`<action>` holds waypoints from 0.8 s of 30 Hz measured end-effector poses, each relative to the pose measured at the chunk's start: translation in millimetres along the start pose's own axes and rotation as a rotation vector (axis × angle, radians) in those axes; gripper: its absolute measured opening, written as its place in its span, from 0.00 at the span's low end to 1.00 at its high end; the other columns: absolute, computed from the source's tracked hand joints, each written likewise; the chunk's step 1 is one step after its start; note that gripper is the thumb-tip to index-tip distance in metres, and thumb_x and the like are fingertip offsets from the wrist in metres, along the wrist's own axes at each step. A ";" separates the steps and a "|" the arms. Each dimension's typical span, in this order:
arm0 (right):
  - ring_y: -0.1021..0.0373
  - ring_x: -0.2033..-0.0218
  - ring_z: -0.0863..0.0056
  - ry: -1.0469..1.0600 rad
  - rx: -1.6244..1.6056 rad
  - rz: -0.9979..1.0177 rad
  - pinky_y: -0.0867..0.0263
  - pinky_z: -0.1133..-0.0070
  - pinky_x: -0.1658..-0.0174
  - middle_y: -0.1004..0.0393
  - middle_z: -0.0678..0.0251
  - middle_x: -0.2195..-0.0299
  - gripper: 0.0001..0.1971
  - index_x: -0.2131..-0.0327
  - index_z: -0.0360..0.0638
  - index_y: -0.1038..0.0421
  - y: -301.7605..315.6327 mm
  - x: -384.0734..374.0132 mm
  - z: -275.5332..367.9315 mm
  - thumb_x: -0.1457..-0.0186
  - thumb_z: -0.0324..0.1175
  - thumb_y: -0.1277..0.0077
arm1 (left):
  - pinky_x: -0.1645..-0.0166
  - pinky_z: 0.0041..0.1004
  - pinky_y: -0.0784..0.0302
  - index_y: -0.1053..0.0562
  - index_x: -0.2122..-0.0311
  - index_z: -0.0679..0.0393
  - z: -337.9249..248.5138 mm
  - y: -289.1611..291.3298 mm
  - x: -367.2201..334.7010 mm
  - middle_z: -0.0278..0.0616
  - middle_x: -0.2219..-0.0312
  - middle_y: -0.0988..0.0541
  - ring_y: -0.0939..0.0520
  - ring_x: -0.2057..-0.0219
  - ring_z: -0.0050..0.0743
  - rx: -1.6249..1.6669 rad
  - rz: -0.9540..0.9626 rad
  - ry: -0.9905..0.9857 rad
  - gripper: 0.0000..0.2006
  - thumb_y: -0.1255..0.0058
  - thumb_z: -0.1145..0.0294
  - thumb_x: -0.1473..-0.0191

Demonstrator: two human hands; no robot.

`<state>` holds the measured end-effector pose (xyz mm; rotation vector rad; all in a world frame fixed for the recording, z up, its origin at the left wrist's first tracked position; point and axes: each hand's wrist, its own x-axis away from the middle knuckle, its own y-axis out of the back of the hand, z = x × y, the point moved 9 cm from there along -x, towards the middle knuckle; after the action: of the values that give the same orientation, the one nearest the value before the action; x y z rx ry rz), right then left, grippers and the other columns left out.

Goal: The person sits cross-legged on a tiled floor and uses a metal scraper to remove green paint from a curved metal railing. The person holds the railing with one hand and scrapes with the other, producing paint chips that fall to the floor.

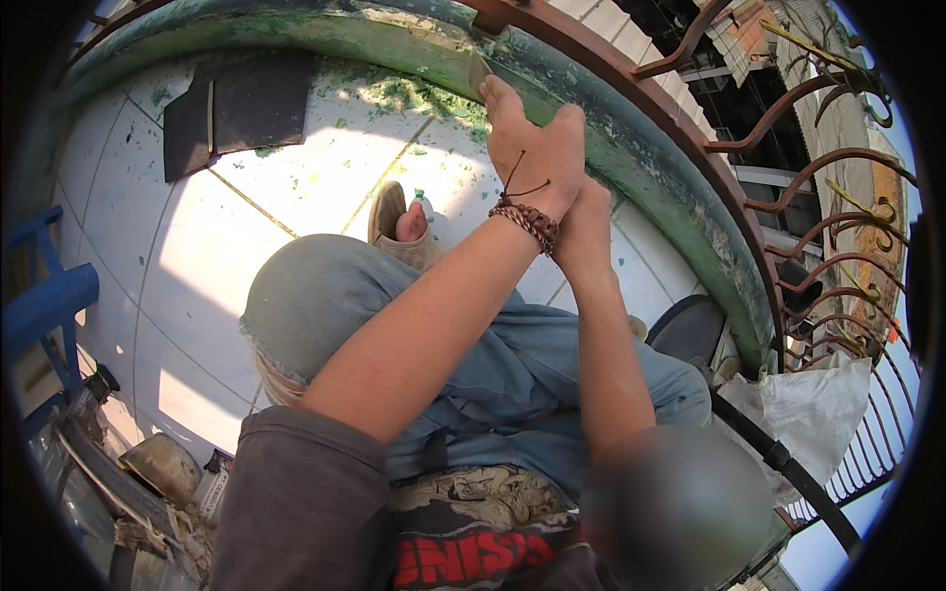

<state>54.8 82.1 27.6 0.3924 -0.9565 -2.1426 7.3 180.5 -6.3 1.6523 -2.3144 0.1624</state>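
Note:
My left hand (537,153) reaches to the green painted ledge (424,49), its fingertips beside the ledge's inner face. A braided brown bracelet (527,222) circles that wrist. The hand looks closed, but whatever lies in its grip is hidden. Close under it, my right hand (588,222) is bunched against the left wrist; its fingers and anything in them are out of sight. A small tan patch (477,71) shows on the ledge just past the left fingertips. Green paint flakes (443,98) are strewn along the ledge's foot.
Around my jeans-clad legs (325,281) is white tiled floor, with a tan slipper (387,212) on one foot. A dark flat sheet (246,103) lies far left. A blue plastic chair (49,305) stands left. Brown metal railing (754,197) curves beyond the ledge; a white sack (818,409) sits right.

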 end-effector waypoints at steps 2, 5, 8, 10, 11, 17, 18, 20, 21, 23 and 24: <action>0.25 0.65 0.52 -0.017 -0.037 0.020 0.32 0.68 0.63 0.25 0.44 0.71 0.10 0.68 0.28 0.28 -0.3 -3.0 5.6 0.54 0.26 0.45 | 0.53 0.34 0.28 0.54 0.35 0.75 7.4 -0.6 -3.5 0.62 0.58 0.26 0.23 0.58 0.45 -0.030 -0.021 -0.020 0.48 0.46 0.62 0.57; 0.25 0.66 0.52 -0.032 -0.029 0.011 0.32 0.69 0.63 0.25 0.44 0.71 0.11 0.67 0.28 0.28 1.1 -7.8 3.4 0.54 0.26 0.45 | 0.51 0.33 0.29 0.55 0.35 0.75 3.9 -0.4 -5.0 0.65 0.53 0.28 0.24 0.54 0.46 0.036 0.050 0.068 0.48 0.46 0.62 0.57; 0.25 0.69 0.57 -0.040 0.049 0.020 0.32 0.71 0.63 0.23 0.46 0.69 0.11 0.65 0.29 0.28 -0.6 -6.5 5.5 0.53 0.26 0.45 | 0.48 0.32 0.30 0.55 0.35 0.74 8.4 -5.2 -3.3 0.68 0.48 0.32 0.25 0.50 0.49 0.064 0.081 0.080 0.48 0.47 0.62 0.57; 0.24 0.66 0.54 -0.118 0.028 0.022 0.32 0.69 0.62 0.22 0.49 0.68 0.17 0.56 0.38 0.28 7.1 5.9 -23.4 0.50 0.30 0.45 | 0.46 0.32 0.31 0.55 0.35 0.74 16.1 -15.4 9.1 0.69 0.46 0.34 0.26 0.49 0.51 0.018 0.137 0.067 0.48 0.47 0.61 0.56; 0.24 0.64 0.53 -0.160 0.021 0.019 0.31 0.68 0.62 0.22 0.50 0.68 0.20 0.51 0.43 0.27 13.6 13.6 -43.0 0.49 0.32 0.45 | 0.45 0.32 0.32 0.55 0.35 0.74 16.4 -23.8 19.4 0.70 0.45 0.35 0.26 0.48 0.52 -0.023 0.182 0.056 0.47 0.47 0.61 0.56; 0.23 0.65 0.61 -0.436 0.212 0.075 0.31 0.72 0.59 0.21 0.51 0.65 0.21 0.51 0.39 0.27 79.7 64.0 -100.0 0.48 0.36 0.45 | 0.38 0.40 0.38 0.47 0.39 0.77 22.5 -66.5 57.7 0.71 0.44 0.36 0.32 0.43 0.62 -0.092 0.750 0.250 0.41 0.51 0.61 0.55; 0.24 0.64 0.61 -0.421 0.279 0.111 0.31 0.72 0.59 0.22 0.51 0.65 0.21 0.51 0.39 0.27 92.2 66.6 -101.8 0.49 0.36 0.45 | 0.39 0.41 0.37 0.42 0.42 0.75 21.4 -50.1 48.9 0.68 0.51 0.28 0.29 0.47 0.62 -0.132 0.443 0.207 0.37 0.51 0.61 0.54; 0.24 0.63 0.60 -0.496 0.354 0.216 0.32 0.72 0.56 0.22 0.51 0.64 0.22 0.51 0.39 0.27 113.0 70.3 -121.3 0.50 0.37 0.44 | 0.38 0.39 0.39 0.47 0.39 0.75 31.4 -34.6 38.2 0.67 0.43 0.35 0.32 0.43 0.60 0.091 0.280 0.408 0.40 0.51 0.61 0.53; 0.24 0.64 0.62 -0.500 0.345 0.238 0.32 0.72 0.57 0.22 0.52 0.65 0.22 0.52 0.39 0.27 117.6 67.1 -124.0 0.50 0.37 0.44 | 0.36 0.38 0.42 0.52 0.37 0.74 35.5 -29.0 26.2 0.66 0.40 0.42 0.37 0.40 0.59 0.168 0.190 0.427 0.42 0.51 0.62 0.52; 0.25 0.66 0.65 -0.513 0.333 0.284 0.32 0.73 0.59 0.22 0.54 0.66 0.22 0.52 0.38 0.26 124.0 64.0 -125.2 0.50 0.38 0.44 | 0.34 0.36 0.47 0.60 0.35 0.72 33.6 -26.6 -5.8 0.63 0.35 0.55 0.46 0.35 0.56 0.325 0.131 0.375 0.46 0.50 0.63 0.52; 0.25 0.67 0.67 -0.529 0.266 0.269 0.32 0.74 0.59 0.22 0.56 0.68 0.21 0.52 0.38 0.26 121.5 64.1 -126.3 0.50 0.38 0.44 | 0.33 0.36 0.50 0.64 0.34 0.71 27.9 -25.5 -25.3 0.61 0.34 0.61 0.50 0.33 0.54 0.401 0.152 0.298 0.48 0.49 0.63 0.51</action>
<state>140.6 -83.6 33.5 -0.1896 -1.5044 -1.9053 34.0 187.7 -42.4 1.4853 -2.2724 0.8925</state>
